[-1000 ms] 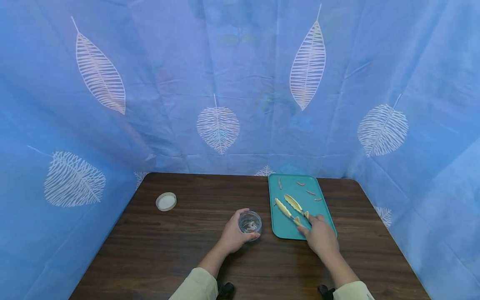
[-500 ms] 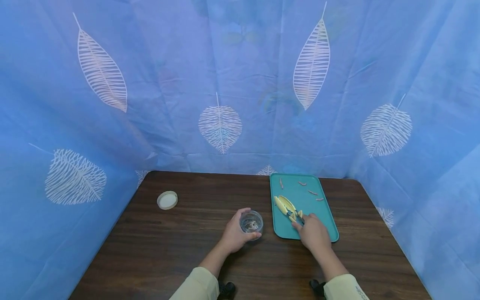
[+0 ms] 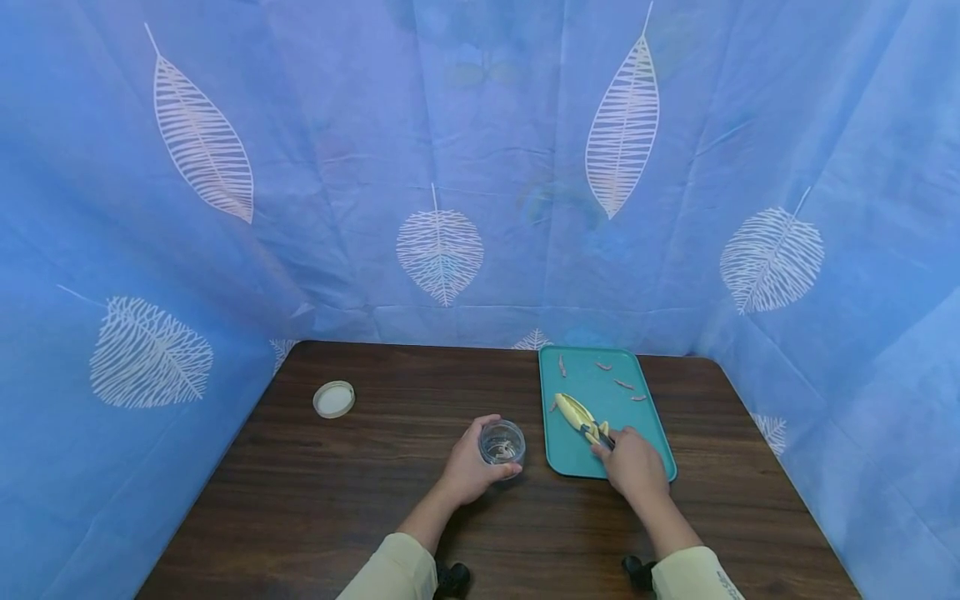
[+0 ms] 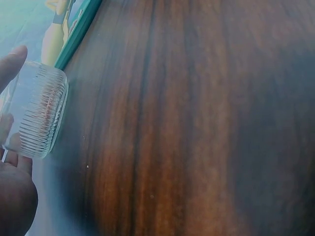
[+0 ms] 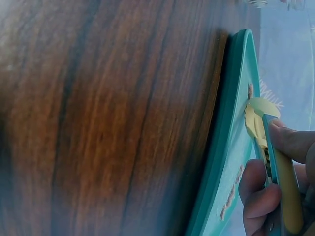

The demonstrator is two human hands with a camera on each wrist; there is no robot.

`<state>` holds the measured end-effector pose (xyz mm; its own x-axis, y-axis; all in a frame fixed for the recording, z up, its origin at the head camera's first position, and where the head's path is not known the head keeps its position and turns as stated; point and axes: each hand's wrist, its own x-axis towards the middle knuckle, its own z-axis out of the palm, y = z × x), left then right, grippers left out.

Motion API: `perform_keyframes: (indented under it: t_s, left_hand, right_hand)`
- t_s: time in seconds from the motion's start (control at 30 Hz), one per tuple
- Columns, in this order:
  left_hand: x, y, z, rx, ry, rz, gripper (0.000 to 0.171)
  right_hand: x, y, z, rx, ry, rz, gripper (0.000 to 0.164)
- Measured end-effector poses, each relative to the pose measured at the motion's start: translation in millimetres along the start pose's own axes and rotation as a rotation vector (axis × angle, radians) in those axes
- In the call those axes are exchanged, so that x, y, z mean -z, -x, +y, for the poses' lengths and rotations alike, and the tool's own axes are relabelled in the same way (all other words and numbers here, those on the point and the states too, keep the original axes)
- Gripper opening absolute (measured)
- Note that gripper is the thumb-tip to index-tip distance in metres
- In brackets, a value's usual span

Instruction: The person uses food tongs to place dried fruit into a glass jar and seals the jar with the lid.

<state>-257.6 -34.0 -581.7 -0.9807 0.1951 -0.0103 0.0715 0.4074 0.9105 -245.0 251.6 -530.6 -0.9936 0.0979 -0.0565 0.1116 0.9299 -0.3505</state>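
Observation:
My left hand (image 3: pixel 467 471) grips a clear ribbed glass jar (image 3: pixel 501 446) on the table, thumb on the near side and fingers around the far side. Something small and pinkish shows through the jar wall (image 4: pixel 47 110) in the left wrist view. Tongs with cream-yellow tips (image 3: pixel 576 411) are held in my right hand (image 3: pixel 637 467) over a teal tray (image 3: pixel 585 462). Their arms are squeezed close together. Beside the tips, on the left, lies a small pink strip (image 3: pixel 554 406); whether the tips touch it or hold anything, I cannot tell.
Several more thin pink strips (image 3: pixel 624 384) are scattered over the tray's far half. A round pale lid (image 3: pixel 333 400) lies at the back left of the dark wooden table (image 3: pixel 360 492). Blue leaf-print cloth (image 3: pixel 487 125) hangs behind and at both sides.
The tongs' arms, spread a second ago, have come together. Their tips swung left over the near-left strip, then shifted slightly right, uncovering it. The left hand and jar stay put.

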Motion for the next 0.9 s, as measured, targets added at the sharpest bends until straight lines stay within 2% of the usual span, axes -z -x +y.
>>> perform_keyframes:
  t_s: [0.53, 0.9]
  left_hand:
    - [-0.1, 0.3, -0.3, 0.002, 0.007, -0.004, 0.088]
    - [0.2, -1.2, -2.2, 0.008, 0.009, -0.004, 0.088]
  right_hand:
    - [2, 5, 7, -0.027, -0.058, 0.005, 0.058]
    - [7, 22, 2, -0.032, -0.110, 0.043, 0.059]
